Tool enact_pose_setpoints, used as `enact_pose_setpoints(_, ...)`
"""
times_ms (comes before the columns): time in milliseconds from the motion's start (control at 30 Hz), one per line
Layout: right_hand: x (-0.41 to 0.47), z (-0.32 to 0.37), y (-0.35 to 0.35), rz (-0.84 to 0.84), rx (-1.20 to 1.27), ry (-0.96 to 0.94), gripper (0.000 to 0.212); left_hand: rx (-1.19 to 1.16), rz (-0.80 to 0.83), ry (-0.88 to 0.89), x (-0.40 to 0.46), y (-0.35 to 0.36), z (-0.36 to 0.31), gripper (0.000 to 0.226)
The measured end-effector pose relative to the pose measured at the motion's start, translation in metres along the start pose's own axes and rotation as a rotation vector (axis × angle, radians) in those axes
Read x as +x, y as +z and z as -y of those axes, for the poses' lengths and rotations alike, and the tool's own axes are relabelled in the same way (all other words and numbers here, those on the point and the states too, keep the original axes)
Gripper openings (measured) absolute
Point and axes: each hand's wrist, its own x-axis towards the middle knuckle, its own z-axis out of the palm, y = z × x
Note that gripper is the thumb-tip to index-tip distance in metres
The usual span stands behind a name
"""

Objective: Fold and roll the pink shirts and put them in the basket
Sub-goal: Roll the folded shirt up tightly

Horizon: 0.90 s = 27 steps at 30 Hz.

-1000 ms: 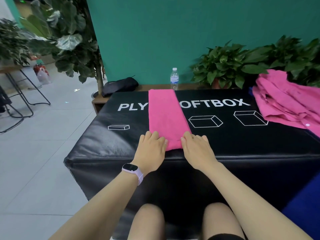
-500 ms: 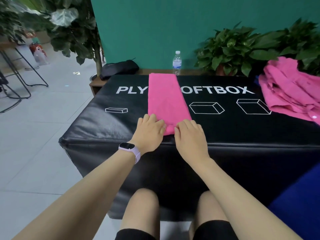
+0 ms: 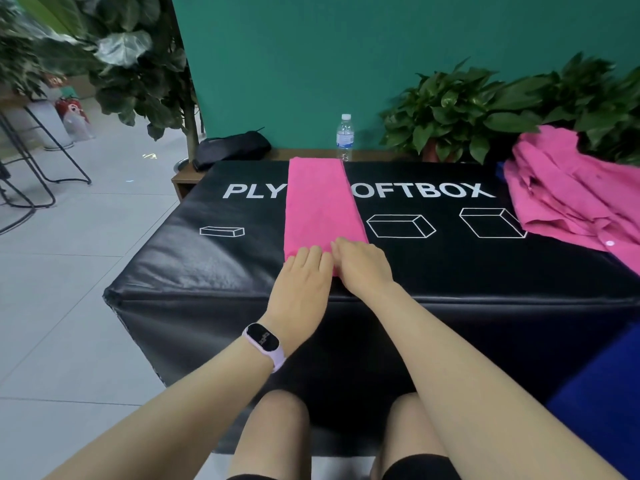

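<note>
A pink shirt point(image 3: 320, 206), folded into a long narrow strip, lies on top of the black soft box point(image 3: 450, 268) and runs from its far edge toward me. My left hand point(image 3: 301, 282) and my right hand point(image 3: 363, 268) sit side by side on the strip's near end. Their fingers curl over the bunched fabric and hide that end. A loose pile of pink shirts point(image 3: 568, 192) lies at the box's far right corner. No basket is in view.
A water bottle point(image 3: 345, 136) and a black bag point(image 3: 232, 148) sit on a low wooden ledge behind the box, with potted plants point(image 3: 460, 112) against the green wall. Metal stools point(image 3: 34, 161) stand on the tiled floor at left. A blue surface point(image 3: 606, 393) lies at lower right.
Both hands have moved closer together and a little forward on the strip's near end. Their fingers went from lying flat to curling over the fabric, which now bunches under them.
</note>
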Motion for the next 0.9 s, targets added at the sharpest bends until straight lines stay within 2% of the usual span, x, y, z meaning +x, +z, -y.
enact_pose_setpoints(133,0.005,-0.005,-0.001,0.033,0.053,-0.028,0.036,-0.068,0.073,-0.026,0.004,0.006,0.010,0.008)
enact_pose_setpoints(367,0.002,-0.004,0.002,0.023,0.068,0.000,0.036,-0.199,0.034,0.012,0.016,0.008,0.022,0.016)
enact_pose_setpoints(533,0.005,-0.002,-0.002,0.064,0.058,0.038,0.033,-0.175,0.123,-0.024,0.019,0.015,0.040,0.026)
enact_pose_setpoints(733,0.001,0.001,-0.001,0.031,0.059,0.050,0.032,-0.270,-0.031,0.014,0.008,0.019,0.037,0.025)
enact_pose_setpoints(900,0.005,0.003,-0.001,0.059,0.059,0.099,0.031,-0.157,-0.092,0.027,0.013,0.018,0.036,0.031)
